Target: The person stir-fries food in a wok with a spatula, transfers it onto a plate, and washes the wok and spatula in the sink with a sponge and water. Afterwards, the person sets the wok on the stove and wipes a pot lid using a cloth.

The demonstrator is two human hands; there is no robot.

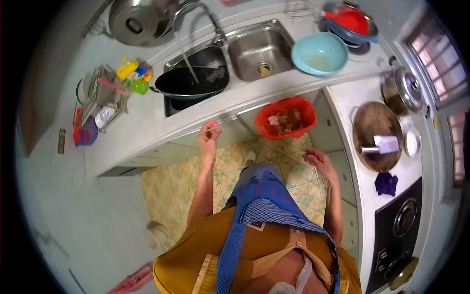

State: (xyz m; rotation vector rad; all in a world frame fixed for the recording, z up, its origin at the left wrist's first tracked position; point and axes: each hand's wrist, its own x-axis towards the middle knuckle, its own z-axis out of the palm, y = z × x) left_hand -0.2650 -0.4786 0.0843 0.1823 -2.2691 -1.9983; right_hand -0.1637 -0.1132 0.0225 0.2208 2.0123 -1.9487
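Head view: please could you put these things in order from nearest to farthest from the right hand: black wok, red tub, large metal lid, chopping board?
Measured from the right hand, as the head view shows:
1. Red tub: just ahead, slightly left.
2. Chopping board: on the right counter.
3. Black wok: left, under the running tap.
4. Large metal lid: far left, behind the sink.

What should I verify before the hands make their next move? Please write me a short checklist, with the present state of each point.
1. Tap closed: not ok, water runs into the black wok.
2. Right hand free: ok, it looks empty.
3. Left hand free: cannot tell, its fingertips are unclear.
4. Red basin firmly supported: cannot tell, its support is unclear.
5. Cleaver away from both hands: ok, it lies on the chopping board.
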